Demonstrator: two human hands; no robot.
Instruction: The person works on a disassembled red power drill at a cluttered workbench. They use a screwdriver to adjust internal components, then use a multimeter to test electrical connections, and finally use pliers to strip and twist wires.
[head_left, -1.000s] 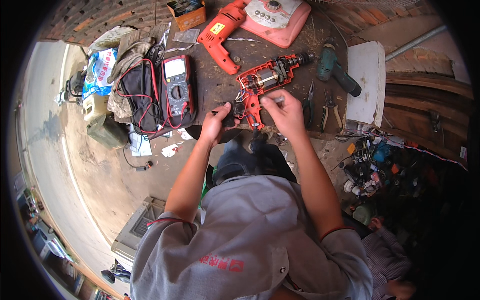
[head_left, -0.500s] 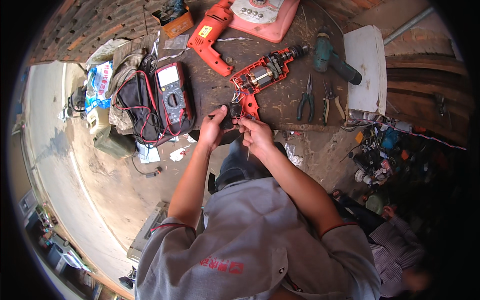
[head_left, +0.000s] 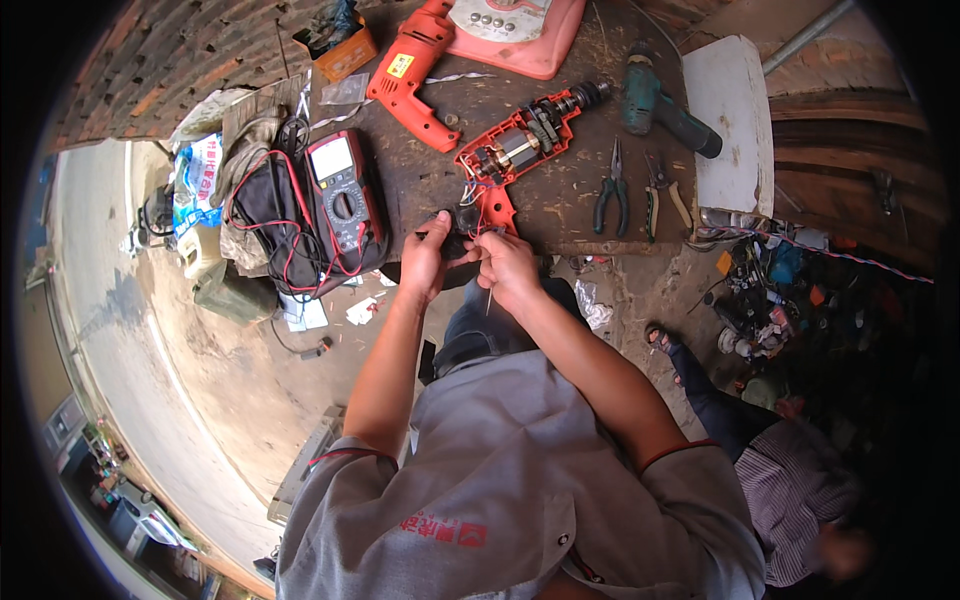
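An opened orange drill (head_left: 520, 150) lies on the worn bench (head_left: 570, 225), its motor exposed and wires running from the handle end to a black part (head_left: 450, 243), probably a switch. My left hand (head_left: 425, 260) is closed on that black part at the bench's front edge. My right hand (head_left: 505, 265) meets it from the right, fingers pinched by the wires, with a thin tool (head_left: 489, 298) pointing down out of it. The exact fingertip contact is too small to tell. Pliers (head_left: 611, 190) and wire strippers (head_left: 660, 195) lie to the right.
A multimeter (head_left: 340, 200) with leads sits left; another orange drill (head_left: 410, 80), pink appliance (head_left: 540, 45), orange box (head_left: 343, 58) and teal drill (head_left: 650, 100) lie behind. A white board (head_left: 725, 130) stands right. Another person (head_left: 780, 470) is at lower right, near a junk pile (head_left: 760, 320).
My right hand has moved down and left to the black part, its tool now pointing downward. The other person's leg and foot have come into view at lower right.
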